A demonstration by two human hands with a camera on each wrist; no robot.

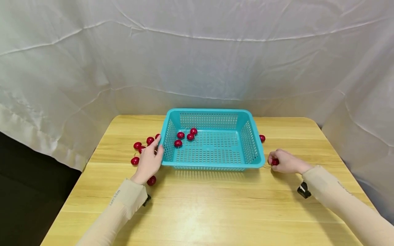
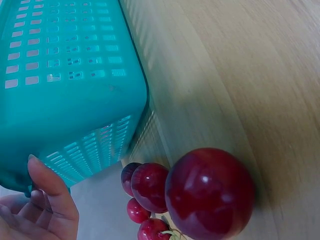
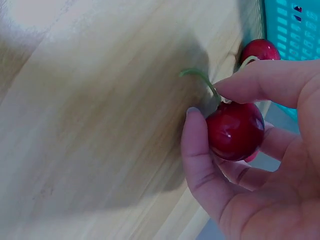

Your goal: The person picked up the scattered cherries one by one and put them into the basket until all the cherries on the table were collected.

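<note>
A turquoise plastic basket point(image 1: 207, 166) stands on the table, with several red cherries, such as one cherry point(image 1: 178, 143), in its left part. My left hand point(image 1: 149, 163) is at the basket's left side and holds the rim, its thumb point(image 2: 47, 180) against the plastic in the left wrist view. Right of the basket, my right hand point(image 1: 284, 162) grips a cherry point(image 3: 235, 132) between thumb and fingers, low over the table. That cherry's green stem point(image 3: 202, 77) sticks out past the fingertips.
Loose cherries point(image 1: 134, 161) lie left of the basket, partly behind my left hand. One cherry point(image 1: 151, 180) is near the left wrist. Another cherry point(image 1: 262, 138) sits close against the basket's right side. Pale curtains point(image 1: 197, 68) hang behind the wooden table point(image 1: 197, 212).
</note>
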